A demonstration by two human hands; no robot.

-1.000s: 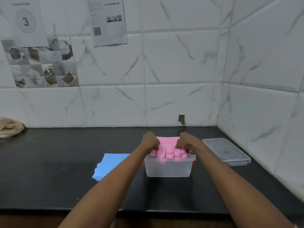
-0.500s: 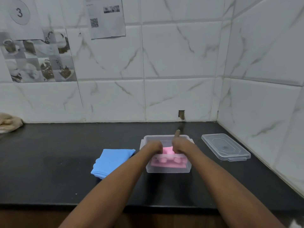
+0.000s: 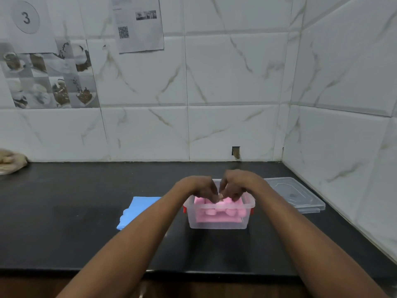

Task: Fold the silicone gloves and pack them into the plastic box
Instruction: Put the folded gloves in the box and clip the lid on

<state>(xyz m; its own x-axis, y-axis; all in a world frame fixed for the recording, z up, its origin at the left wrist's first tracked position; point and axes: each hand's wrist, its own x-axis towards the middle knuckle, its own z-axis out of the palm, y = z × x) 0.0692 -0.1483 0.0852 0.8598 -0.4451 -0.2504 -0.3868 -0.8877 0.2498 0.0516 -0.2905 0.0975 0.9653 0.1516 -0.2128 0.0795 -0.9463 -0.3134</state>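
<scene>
A folded pink silicone glove (image 3: 219, 214) lies inside the clear plastic box (image 3: 249, 206) with red clips, in the middle of the black counter (image 3: 64, 222). My left hand (image 3: 197, 187) and my right hand (image 3: 238, 183) hover side by side over the box's far half. Their bent fingers point down and the fingertips touch the top of the pink glove. Just left of the box, a folded blue silicone glove (image 3: 137, 208) lies flat on the counter, partly behind my left forearm.
The box's clear lid (image 3: 294, 194) lies on the counter to the right, near the tiled side wall. A beige cloth (image 3: 10, 162) sits at the far left against the back wall. The counter's front edge runs under my forearms.
The pink glove went from on top of the box rim down into the box. My hands pushed it in and have now risen to rim height, fingertips still on it.
</scene>
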